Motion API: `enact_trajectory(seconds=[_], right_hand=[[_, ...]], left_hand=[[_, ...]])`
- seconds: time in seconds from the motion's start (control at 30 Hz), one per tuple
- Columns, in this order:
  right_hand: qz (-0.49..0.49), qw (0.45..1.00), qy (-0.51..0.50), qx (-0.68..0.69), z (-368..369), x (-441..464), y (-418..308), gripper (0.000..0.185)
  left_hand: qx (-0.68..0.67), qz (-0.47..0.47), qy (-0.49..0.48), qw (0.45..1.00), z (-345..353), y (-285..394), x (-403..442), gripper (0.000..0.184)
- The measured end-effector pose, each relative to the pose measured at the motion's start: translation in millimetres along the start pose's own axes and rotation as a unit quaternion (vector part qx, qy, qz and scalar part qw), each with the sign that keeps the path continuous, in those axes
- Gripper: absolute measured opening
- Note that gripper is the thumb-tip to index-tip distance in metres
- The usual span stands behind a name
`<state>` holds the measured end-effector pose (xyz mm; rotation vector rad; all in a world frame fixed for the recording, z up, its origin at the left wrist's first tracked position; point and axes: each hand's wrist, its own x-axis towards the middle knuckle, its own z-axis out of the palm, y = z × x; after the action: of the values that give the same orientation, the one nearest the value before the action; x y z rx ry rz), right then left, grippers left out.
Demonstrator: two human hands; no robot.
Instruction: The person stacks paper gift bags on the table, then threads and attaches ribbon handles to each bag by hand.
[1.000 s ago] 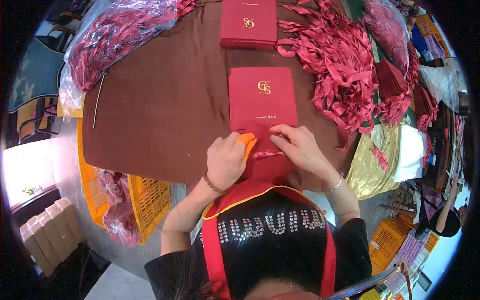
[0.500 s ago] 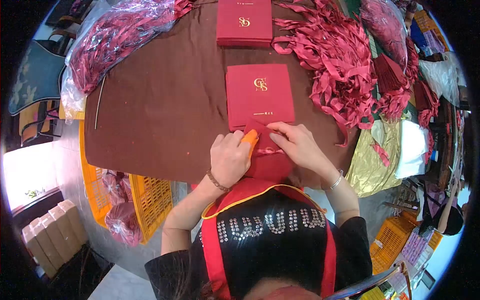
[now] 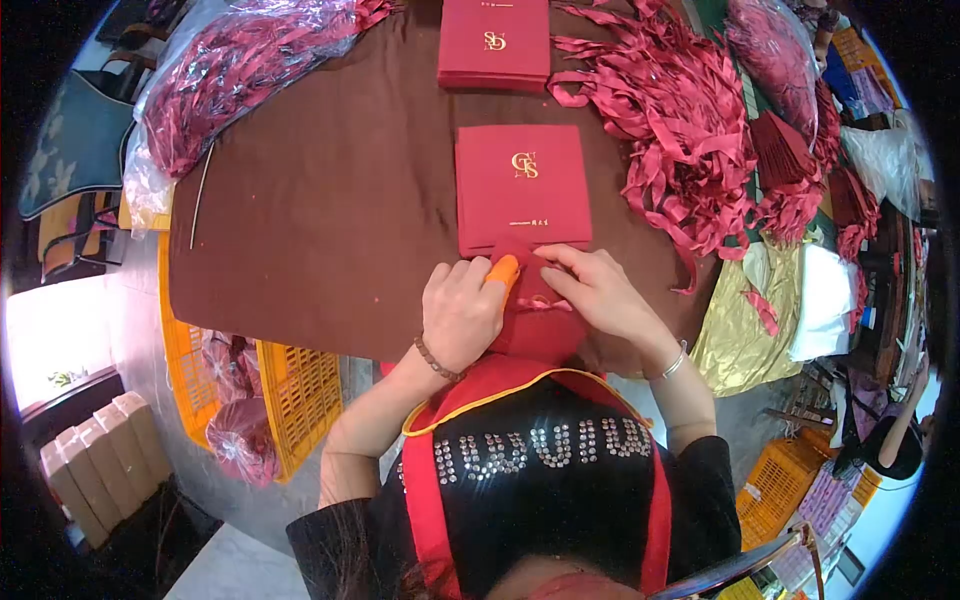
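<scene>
At the near edge of the table, my left hand [image 3: 460,312] is closed on the top part of a red fabric pouch [image 3: 545,338] with a small ribbon bow on its front. An orange cover sits on one of its fingers. My right hand [image 3: 608,297] pinches the same pouch from the other side, thumb and forefinger near its upper edge. Just beyond both hands lies a stack of flat red pouches [image 3: 522,195] with gold letters on top. The pouch's underside and some of my fingertips are hidden.
Another red stack [image 3: 493,45] sits farther back. A heap of red ribbons [image 3: 680,130] spreads on the right, and a plastic bag of ribbons [image 3: 240,85] lies at the back left. Yellow crates [image 3: 300,400] stand below the table's left edge. Gold cloth [image 3: 748,330] hangs at right.
Both hands keep nearly the same grip on the pouch, with only tiny finger shifts. The whole view has moved slightly.
</scene>
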<state>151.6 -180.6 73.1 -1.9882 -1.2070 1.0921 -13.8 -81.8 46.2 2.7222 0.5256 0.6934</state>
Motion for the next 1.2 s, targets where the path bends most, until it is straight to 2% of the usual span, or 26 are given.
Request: enact_trajectory(seconds=[0.4,0.47,0.6,0.67,0.8,0.97,1.07,1.2], right_hand=[[-0.003,1.0,0.01,-0.005,3,0,3,0.028],[-0.058,0.997,0.044,-0.009,5,0,7,0.027],[-0.09,0.994,0.062,-0.005,4,0,6,0.027],[0.005,1.0,0.008,0.015,1,-1,2,0.028],[-0.012,0.999,0.011,0.042,6,-2,10,0.028],[-0.041,0.999,0.032,0.01,8,-4,8,0.029],[-0.014,0.999,0.03,0.001,4,-5,1,0.029],[-0.037,0.999,0.037,-0.013,8,-4,9,0.03]], left_hand=[[0.0,0.032,-0.009,0.999,1,-2,-1,0.011],[0.001,0.028,-0.012,1.0,1,-1,1,0.013],[0.019,0.029,-0.018,0.999,-1,1,5,0.015],[0.041,0.034,-0.033,0.998,-2,3,5,0.012],[0.047,0.033,-0.063,0.996,-7,6,11,0.01],[0.044,0.05,-0.089,0.994,-6,3,13,0.011],[0.041,0.044,-0.071,0.996,-1,3,8,0.013],[0.029,0.018,-0.07,0.997,-1,5,8,0.015]])
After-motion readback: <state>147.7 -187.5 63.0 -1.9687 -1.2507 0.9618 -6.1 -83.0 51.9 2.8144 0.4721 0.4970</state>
